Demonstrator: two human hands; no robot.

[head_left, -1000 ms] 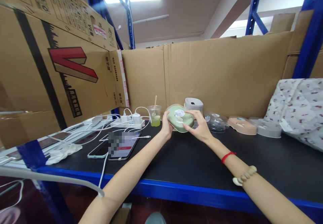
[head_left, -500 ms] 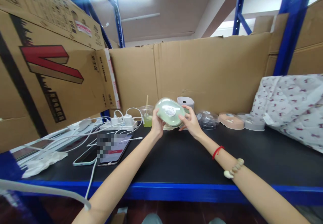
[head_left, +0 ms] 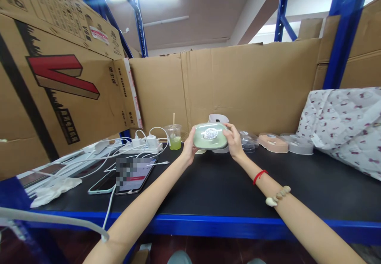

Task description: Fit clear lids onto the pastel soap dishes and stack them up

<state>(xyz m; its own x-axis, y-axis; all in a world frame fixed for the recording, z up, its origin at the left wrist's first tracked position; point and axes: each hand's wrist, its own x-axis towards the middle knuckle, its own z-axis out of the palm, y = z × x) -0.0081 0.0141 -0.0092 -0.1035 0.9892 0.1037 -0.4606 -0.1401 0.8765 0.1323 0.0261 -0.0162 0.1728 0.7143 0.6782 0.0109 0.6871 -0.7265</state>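
2 hands (head_left: 188, 148) (head_left: 235, 143) grasping a green case (head_left: 205, 141) by its ends, round label (head_left: 210, 133) showing, black tabletop (head_left: 214, 188) below

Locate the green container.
In the head view, the green container is just right of centre, held between the left hand and right hand, in front of the white container.

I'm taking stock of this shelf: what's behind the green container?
Behind the green container: the top of a white container, then a cardboard wall. The white one's body is mostly covered.
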